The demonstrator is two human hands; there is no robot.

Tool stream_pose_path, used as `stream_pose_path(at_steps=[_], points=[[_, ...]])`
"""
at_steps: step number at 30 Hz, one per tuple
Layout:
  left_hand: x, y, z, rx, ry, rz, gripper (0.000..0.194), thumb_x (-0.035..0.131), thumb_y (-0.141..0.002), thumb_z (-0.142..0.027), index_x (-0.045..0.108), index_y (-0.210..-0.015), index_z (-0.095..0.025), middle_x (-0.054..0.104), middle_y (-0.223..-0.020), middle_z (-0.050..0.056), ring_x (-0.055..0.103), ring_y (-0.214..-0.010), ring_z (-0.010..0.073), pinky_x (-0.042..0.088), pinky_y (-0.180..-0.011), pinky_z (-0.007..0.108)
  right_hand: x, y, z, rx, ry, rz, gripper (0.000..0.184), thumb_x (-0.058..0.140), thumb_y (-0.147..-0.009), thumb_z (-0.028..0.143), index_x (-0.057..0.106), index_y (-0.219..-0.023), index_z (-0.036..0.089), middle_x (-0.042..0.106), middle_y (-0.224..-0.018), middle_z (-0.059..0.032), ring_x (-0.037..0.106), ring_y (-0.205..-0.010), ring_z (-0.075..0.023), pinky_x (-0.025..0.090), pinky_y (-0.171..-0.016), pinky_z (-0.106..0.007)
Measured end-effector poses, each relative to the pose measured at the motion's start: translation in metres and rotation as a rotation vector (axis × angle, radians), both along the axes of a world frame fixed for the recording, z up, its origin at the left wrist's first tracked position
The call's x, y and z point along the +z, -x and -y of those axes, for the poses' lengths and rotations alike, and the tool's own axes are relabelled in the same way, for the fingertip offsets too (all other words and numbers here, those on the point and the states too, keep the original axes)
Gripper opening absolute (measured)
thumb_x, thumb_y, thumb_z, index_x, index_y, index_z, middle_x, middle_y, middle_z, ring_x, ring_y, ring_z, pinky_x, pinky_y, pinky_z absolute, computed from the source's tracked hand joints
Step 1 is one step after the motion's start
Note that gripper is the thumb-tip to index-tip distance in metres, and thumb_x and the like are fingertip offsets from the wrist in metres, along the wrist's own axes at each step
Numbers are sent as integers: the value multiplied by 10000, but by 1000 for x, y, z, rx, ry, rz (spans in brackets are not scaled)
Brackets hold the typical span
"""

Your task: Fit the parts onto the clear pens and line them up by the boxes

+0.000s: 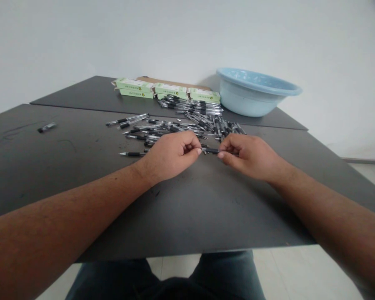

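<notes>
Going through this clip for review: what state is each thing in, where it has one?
Left hand, pinching the pen
Right hand, pinching the pen
Pen, held between both hands
Other pens, loosely piled, some apart
Boxes, lying flat, some stacked
Basin, upright
Table, marked

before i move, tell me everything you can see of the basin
The basin is round and light blue, plastic by its look, with a wide rim and pale marks inside. It stands upright on the table, right of the boxes, near the wall. The left hand and right hand are clear of it.
</notes>
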State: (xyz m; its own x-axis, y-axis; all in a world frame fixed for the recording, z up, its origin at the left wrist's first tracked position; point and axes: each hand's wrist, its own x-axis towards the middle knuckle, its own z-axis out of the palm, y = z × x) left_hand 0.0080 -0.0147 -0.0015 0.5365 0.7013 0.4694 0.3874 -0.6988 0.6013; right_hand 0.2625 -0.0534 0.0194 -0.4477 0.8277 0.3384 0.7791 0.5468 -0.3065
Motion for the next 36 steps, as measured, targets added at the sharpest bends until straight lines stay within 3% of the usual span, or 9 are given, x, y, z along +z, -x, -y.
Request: stream_pose_path(at_steps=[3,7,9,13,17,22,26,31,36], points=[[0,0,0,-1,4,1,78,659,-904,-225,700,-849,-189,699,-732,-31,628,-664,129,444,-649,264,0,0,0,53,-10,54,279,518,-1042,378,699,-899,220,749,-813,-41,686,-748,-195,456,-699,-304],[-1,0,-2,2,-5,3,78,664,-902,-221,703,-846,-182,698,-732,-32,631,-667,124,437,-643,258,0,0,0,0,13,-21,152,643,-963,349,697,-1003,212,763,-850,-25,692,-743,-182,460,-681,-284],[-2,0,-2,3,-13,4,72,669,-897,-213,705,-845,-179,698,-731,-33,630,-665,122,435,-642,256,-1,0,-1,-5,-2,-12,127,654,-948,334,693,-964,213,756,-828,-22,682,-727,-180,448,-665,-282],[-3,0,-3,-1,-16,9,68,670,-900,-208,710,-854,-178,696,-723,-38,632,-662,118,435,-639,250,-1,1,-1,56,-17,28,254,542,-1026,366,708,-915,210,761,-828,-41,681,-739,-184,444,-685,-293],[-2,0,-2,-3,-9,11,67,672,-903,-202,708,-853,-176,704,-734,-34,640,-672,117,441,-649,249,-1,0,-1,2,3,-35,159,674,-940,353,695,-988,203,757,-839,-25,682,-725,-175,450,-665,-277],[-2,0,-2,-4,-7,0,71,668,-910,-206,707,-858,-176,719,-751,-27,663,-700,127,453,-671,256,-2,0,-1,59,-6,29,262,533,-1040,376,698,-922,210,759,-852,-40,684,-765,-182,443,-691,-287],[-2,1,-2,-2,-4,2,63,671,-905,-201,704,-857,-177,725,-761,-27,668,-709,127,457,-675,254,-2,0,0,17,3,-38,131,649,-960,329,686,-958,204,747,-825,-20,674,-720,-167,444,-664,-272],[-3,1,-3,-4,-9,11,49,670,-899,-188,706,-866,-184,731,-777,-32,667,-710,124,466,-684,255,-1,0,-1,55,-9,26,272,525,-1044,373,700,-919,207,759,-854,-39,680,-761,-180,443,-703,-291],[-3,1,-3,3,-11,4,53,672,-899,-193,706,-860,-181,729,-767,-31,671,-708,125,462,-677,257,-2,-1,-1,21,-2,11,168,652,-961,358,699,-931,199,736,-803,-22,668,-722,-170,435,-672,-279]])
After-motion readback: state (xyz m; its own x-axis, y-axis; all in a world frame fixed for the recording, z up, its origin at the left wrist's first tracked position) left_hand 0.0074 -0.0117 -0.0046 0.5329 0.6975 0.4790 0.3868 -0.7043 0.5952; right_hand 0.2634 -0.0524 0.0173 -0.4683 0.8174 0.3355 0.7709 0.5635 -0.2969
